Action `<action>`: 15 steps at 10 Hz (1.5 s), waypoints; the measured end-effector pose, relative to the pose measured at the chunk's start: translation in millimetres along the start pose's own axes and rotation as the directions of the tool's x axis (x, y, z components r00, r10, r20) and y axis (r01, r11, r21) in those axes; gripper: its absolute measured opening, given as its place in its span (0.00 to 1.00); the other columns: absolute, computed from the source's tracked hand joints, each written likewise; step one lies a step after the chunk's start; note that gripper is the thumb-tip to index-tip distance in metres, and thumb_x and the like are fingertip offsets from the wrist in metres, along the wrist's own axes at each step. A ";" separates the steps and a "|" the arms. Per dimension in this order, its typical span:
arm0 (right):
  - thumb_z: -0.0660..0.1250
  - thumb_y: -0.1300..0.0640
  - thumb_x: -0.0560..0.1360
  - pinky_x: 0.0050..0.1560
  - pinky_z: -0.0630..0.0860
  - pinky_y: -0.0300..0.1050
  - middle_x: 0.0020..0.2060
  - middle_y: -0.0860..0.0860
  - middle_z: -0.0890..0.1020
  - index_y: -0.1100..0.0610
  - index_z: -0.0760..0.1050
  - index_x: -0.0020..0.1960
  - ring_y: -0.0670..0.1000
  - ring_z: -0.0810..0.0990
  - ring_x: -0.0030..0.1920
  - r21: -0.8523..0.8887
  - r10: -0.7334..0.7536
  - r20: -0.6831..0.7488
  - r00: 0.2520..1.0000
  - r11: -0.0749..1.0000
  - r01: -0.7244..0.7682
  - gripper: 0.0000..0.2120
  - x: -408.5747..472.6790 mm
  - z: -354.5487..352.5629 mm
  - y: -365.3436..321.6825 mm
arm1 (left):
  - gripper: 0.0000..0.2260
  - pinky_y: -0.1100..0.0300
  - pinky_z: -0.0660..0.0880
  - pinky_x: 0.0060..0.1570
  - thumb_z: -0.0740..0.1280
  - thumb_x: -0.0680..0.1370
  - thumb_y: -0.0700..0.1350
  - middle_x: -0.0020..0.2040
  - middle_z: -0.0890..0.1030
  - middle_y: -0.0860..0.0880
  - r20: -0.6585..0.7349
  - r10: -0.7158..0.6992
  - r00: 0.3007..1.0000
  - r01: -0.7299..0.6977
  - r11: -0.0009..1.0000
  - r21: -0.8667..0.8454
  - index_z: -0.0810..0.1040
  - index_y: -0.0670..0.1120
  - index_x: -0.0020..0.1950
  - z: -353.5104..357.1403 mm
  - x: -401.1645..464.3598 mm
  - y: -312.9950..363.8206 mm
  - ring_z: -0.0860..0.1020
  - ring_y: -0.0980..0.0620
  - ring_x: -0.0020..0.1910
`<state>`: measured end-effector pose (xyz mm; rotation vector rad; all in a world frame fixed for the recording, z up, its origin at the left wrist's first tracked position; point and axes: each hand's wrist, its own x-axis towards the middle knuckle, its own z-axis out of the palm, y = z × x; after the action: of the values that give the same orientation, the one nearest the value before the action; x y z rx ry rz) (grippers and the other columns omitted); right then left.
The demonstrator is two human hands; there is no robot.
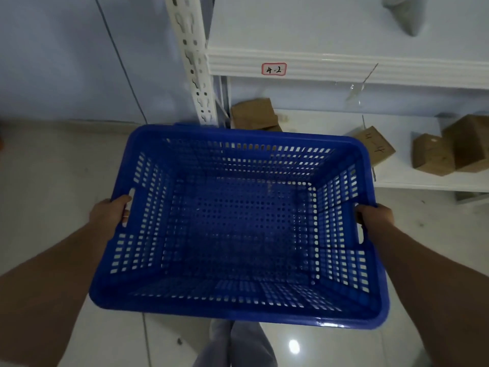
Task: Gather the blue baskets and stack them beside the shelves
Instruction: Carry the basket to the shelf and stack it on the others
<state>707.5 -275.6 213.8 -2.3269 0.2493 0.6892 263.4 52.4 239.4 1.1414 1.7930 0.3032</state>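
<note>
— Blue plastic, was it? How did the basket look to handle?

— Stiff and light, I judged: perforated walls and floor, nothing inside, a thick rolled rim. It filled the centre of the frame, held up off the pale floor, with the white shelves across the upper right.

— And the hands?

— The left hand was closed on the left end at its handle slot; the right hand gripped the right end likewise, though its fingers were mostly hidden behind the wall. Those two slots were the places to hold it.
</note>
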 end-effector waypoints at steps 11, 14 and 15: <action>0.64 0.55 0.73 0.53 0.77 0.57 0.48 0.66 0.81 0.68 0.71 0.61 0.64 0.81 0.48 -0.304 0.105 0.120 0.987 0.950 -0.064 0.22 66.8 61.3 11.2 | 0.09 0.52 0.71 0.37 0.64 0.79 0.41 0.36 0.74 0.40 0.147 -0.310 0.939 0.255 0.917 0.308 0.72 0.40 0.39 46.8 86.0 -16.5 0.71 0.43 0.33; 0.65 0.58 0.74 0.46 0.74 0.55 0.43 0.63 0.77 0.70 0.70 0.61 0.60 0.75 0.41 -0.261 0.136 0.145 0.980 0.961 -0.094 0.21 62.5 64.7 15.0 | 0.24 0.50 0.75 0.37 0.70 0.75 0.45 0.38 0.75 0.40 0.149 -0.325 0.934 0.261 0.905 0.338 0.69 0.33 0.65 48.0 89.3 -14.7 0.72 0.42 0.33; 0.65 0.57 0.74 0.47 0.75 0.55 0.46 0.64 0.78 0.68 0.69 0.63 0.62 0.78 0.44 -0.288 0.121 0.119 0.985 0.954 -0.083 0.22 61.6 66.7 16.5 | 0.29 0.47 0.76 0.42 0.71 0.75 0.44 0.40 0.75 0.39 0.148 -0.282 0.948 0.219 0.915 0.340 0.64 0.32 0.70 47.2 85.2 -16.1 0.72 0.43 0.34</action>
<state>726.1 -242.9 129.6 -2.5356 0.2226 0.9871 283.6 100.0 155.2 1.0989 1.8289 -0.2551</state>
